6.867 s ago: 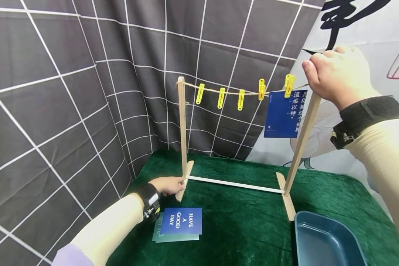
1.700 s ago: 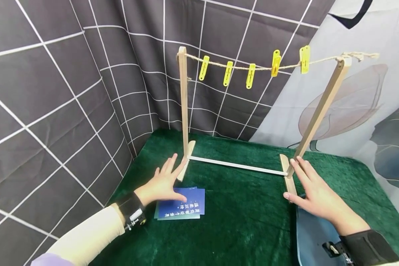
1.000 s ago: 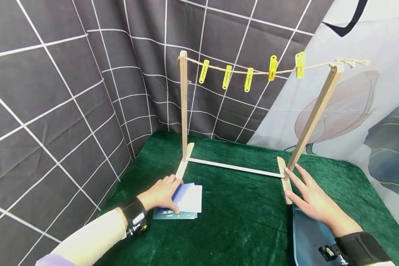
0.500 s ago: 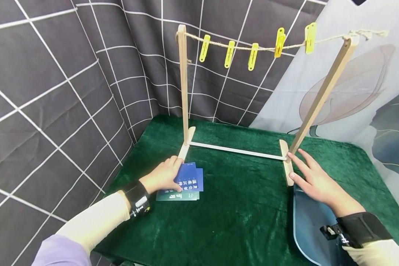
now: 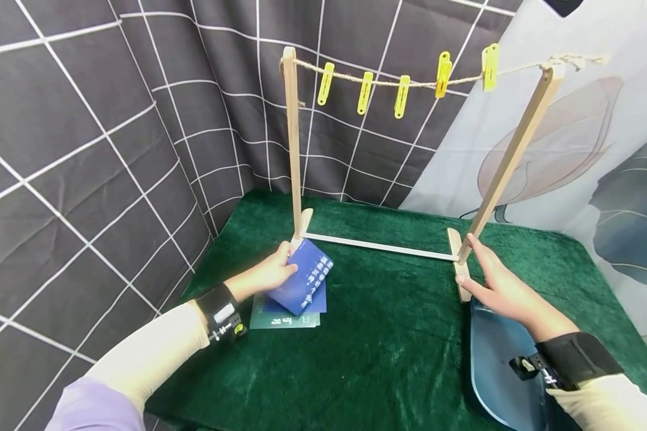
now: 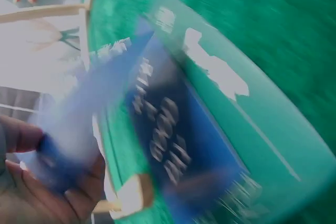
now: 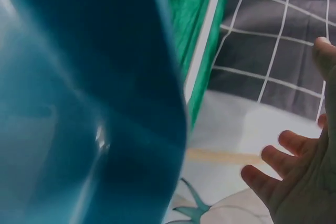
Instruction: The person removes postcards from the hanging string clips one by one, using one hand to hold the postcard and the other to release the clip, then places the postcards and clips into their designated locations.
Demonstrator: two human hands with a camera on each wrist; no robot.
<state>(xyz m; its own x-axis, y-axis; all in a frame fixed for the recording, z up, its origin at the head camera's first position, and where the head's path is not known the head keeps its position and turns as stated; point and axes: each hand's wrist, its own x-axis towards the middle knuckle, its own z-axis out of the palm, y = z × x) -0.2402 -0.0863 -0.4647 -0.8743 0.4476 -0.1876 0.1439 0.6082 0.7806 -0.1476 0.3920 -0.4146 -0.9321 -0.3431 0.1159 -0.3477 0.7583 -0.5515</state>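
Note:
In the head view my left hand point(image 5: 272, 270) pinches a blue card point(image 5: 306, 275) with white lettering and holds it tilted over a small pile. The left wrist view shows this card blurred by motion. Beneath it lie another blue card point(image 6: 173, 124) with white letters and pale green cards point(image 6: 252, 124). My right hand point(image 5: 504, 287) has its fingers extended beside the foot of the right wooden post point(image 5: 509, 161), above one end of a blue tray point(image 5: 509, 365); whether it touches the post is unclear. Nothing is held in it in the right wrist view.
A twine line point(image 5: 350, 76) runs between the left post point(image 5: 292, 143) and the right one, carrying several yellow clips point(image 5: 364, 93). A white crossbar point(image 5: 380, 246) joins the feet. Green cloth point(image 5: 388, 335) covers the table; a grid-patterned curtain point(image 5: 86, 197) hangs at left and behind.
The blue card that hung from the rightmost clip is off the line. My left hand has moved onto the pile and raised its top blue card. My right hand came down from the post's top.

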